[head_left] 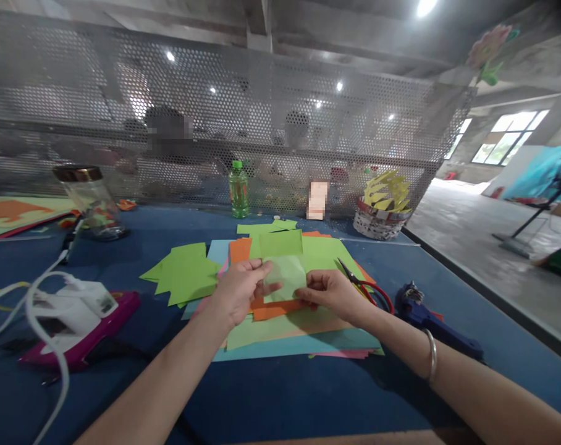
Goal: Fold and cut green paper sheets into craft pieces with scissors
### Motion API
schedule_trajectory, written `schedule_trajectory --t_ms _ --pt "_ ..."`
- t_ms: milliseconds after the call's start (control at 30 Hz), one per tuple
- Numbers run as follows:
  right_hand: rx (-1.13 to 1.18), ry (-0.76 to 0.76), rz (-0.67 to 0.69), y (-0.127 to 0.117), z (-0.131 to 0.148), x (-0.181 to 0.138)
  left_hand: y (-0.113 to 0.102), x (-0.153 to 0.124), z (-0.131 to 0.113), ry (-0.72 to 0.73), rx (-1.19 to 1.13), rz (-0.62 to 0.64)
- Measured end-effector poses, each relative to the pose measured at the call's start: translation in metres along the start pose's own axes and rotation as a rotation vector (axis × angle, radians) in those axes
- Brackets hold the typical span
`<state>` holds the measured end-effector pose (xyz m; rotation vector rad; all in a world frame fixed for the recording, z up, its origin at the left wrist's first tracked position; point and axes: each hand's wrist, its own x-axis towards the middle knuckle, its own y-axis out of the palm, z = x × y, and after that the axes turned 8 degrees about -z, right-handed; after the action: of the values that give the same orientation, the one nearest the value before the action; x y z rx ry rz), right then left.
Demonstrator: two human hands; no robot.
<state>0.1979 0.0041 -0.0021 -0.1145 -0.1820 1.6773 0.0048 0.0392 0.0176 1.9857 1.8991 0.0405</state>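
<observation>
Both my hands hold up a small green sheet of paper (284, 266) above a stack of coloured paper sheets (308, 327) on the blue table (262, 395). My left hand (241, 290) pinches the sheet's left edge, thumb on top. My right hand (329, 293) pinches its lower right edge. The sheet's lower half looks pale and folded towards me. Red-handled scissors (368, 287) lie just right of my right hand.
A dark blue glue gun (429, 318) lies at the right. A white plug and cables sit on a magenta tray (76, 321) at the left. A glass jar (92, 201), a green bottle (238, 188) and a woven basket (377, 219) stand along a perforated metal screen (262, 123); people sit behind it.
</observation>
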Motion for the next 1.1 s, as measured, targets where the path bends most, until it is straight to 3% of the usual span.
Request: schedule_trajectory --t_ms 1100 --pt "0.024 0.034 0.005 0.0010 0.0011 -0.0019 0.0016 -0.0031 0.0023 0.000 -0.034 0.033"
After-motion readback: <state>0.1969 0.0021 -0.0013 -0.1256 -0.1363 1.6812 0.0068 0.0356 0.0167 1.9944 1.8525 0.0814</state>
